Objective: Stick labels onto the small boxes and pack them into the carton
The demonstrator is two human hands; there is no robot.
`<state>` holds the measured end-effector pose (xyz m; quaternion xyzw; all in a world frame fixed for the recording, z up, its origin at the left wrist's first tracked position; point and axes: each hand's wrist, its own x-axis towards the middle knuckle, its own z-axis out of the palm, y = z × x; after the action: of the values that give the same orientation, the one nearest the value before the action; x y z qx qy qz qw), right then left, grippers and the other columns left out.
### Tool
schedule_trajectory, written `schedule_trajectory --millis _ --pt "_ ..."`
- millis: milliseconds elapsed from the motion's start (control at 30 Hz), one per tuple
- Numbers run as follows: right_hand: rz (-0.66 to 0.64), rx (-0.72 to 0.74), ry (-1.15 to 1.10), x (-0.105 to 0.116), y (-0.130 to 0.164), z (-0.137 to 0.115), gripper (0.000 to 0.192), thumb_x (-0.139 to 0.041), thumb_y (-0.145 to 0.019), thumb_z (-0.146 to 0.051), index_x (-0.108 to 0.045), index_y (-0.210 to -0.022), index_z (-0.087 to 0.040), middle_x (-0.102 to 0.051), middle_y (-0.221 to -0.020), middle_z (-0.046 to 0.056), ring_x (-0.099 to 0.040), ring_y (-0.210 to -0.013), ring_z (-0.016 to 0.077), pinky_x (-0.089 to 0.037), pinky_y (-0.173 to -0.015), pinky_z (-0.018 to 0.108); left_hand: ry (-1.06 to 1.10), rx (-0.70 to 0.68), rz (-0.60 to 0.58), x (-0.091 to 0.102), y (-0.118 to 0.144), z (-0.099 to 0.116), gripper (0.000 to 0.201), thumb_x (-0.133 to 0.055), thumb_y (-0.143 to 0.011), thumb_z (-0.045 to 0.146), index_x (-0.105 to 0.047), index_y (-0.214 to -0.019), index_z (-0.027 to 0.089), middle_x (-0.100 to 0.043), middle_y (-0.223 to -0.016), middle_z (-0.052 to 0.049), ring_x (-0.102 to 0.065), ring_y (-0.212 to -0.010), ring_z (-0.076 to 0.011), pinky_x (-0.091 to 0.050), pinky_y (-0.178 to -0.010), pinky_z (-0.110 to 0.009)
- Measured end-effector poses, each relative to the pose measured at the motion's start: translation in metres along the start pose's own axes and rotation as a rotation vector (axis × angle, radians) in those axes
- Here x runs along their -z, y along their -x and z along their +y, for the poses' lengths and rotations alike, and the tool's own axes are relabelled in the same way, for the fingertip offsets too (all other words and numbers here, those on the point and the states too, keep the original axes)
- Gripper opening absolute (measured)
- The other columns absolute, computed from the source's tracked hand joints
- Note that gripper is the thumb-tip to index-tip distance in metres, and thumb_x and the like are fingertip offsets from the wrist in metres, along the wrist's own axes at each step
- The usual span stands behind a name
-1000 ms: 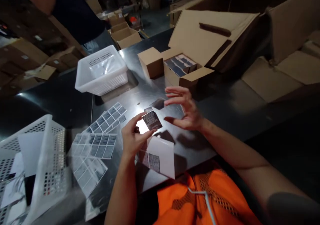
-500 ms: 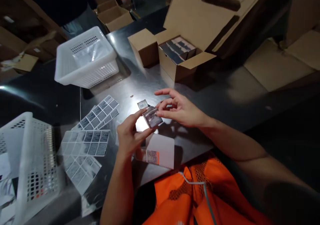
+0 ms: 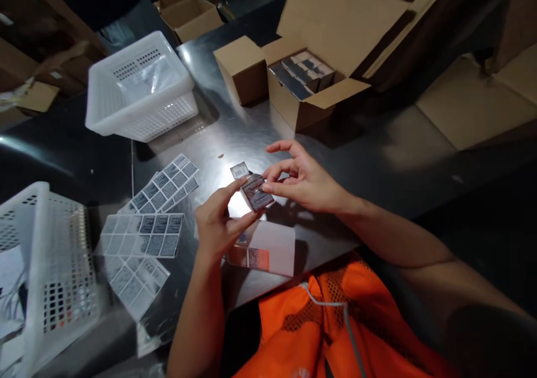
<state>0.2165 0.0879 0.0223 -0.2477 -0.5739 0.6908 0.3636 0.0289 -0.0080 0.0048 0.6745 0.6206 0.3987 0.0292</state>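
Note:
A small printed carton with a dark face is held up over the metal table. Its end flap, which bears a barcode, stands out at the top left. My left hand grips the carton between thumb and fingers from the left side. At the carton's right edge, the thumb and a bent finger of my right hand are pinched, with the other fingers raised. Whether a label lies under that thumb, I cannot tell. Below the carton lies a white sheet with an orange printed label on it.
Sheets of printed labels lie left on the metal table. White baskets stand at the back left and near left. An open cardboard box of small cartons stands behind, beside a closed brown box. A person stands beyond.
The carton has tilted slightly in my fingers, and its printed face shows more plainly. My right thumb stays at its edge. The whole view has shifted a little.

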Motion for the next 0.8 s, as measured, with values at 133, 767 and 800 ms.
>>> schedule_trajectory --millis 133,767,800 --pt "0.014 0.003 0.022 -0.0005 0.0002 0.0003 0.055 -0.077 -0.073 -0.018 -0.044 -0.116 -0.024 -0.061 -0.071 -0.007 -0.071 -0.097 0.019 -0.061 -0.068 0.025 -0.012 0.001 0.008 -0.0003 0.0006 -0.0009 0.053 -0.079 -0.074 0.05 -0.07 -0.119 0.023 -0.076 -0.098 -0.004 -0.067 -0.067 -0.0141 -0.05 -0.056 -0.023" --pt "0.089 0.087 0.178 -0.0047 0.0038 0.0056 0.054 -0.075 -0.076 -0.018 -0.043 -0.118 -0.025 -0.055 -0.064 -0.008 -0.069 -0.098 0.0203 -0.058 -0.068 0.026 -0.059 -0.073 0.029 -0.0014 0.0011 0.0 0.056 -0.082 -0.073 0.048 -0.068 -0.121 0.022 -0.076 -0.097 -0.005 -0.067 -0.067 -0.0144 -0.05 -0.057 -0.024" --pt "0.108 0.101 0.209 -0.004 0.0036 0.0068 0.054 -0.076 -0.076 -0.019 -0.043 -0.118 -0.025 -0.052 -0.062 -0.009 -0.07 -0.095 0.0197 -0.059 -0.07 0.028 -0.066 -0.068 0.031 -0.0014 0.0014 0.0001 0.056 -0.082 -0.073 0.049 -0.068 -0.12 0.022 -0.076 -0.097 -0.005 -0.066 -0.066 -0.0139 -0.049 -0.056 -0.023"
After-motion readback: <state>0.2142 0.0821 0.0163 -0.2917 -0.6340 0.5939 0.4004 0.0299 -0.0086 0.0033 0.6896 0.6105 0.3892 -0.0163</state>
